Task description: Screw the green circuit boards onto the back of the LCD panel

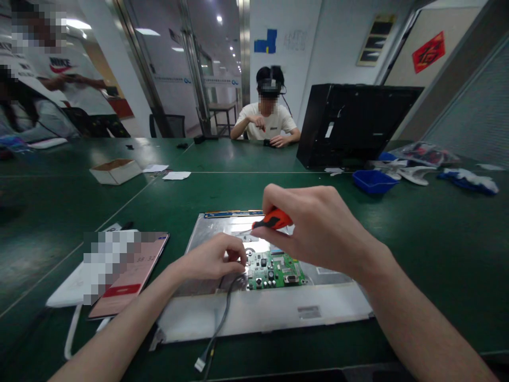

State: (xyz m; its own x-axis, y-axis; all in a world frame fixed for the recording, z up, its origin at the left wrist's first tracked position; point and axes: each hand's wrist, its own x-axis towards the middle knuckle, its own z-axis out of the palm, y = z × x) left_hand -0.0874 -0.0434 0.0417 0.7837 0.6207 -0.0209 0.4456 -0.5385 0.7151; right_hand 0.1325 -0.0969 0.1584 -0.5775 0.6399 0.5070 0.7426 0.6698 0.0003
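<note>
In front of me lies a flat metal display panel (262, 310) with a green circuit board (264, 273) on its back. My right hand (314, 225) is closed around the red and black handle of a screwdriver (276, 218), held above the board; its thin shaft points left and shows only faintly. At the board's left edge, my left hand (217, 255) has its fingers curled together; what they pinch, if anything, is hidden. A dark cable (225, 315) comes out from under these fingers and runs down over the panel's front edge, ending in a white connector (200, 364).
Left of the panel lie a phone-like tablet (137, 270) and a white object (67, 289) with a cable. Farther off stand an open box (116, 172), a blue tray (374, 181) and a black monitor casing (358, 124). Across the table sits a person (268, 114) wearing a headset.
</note>
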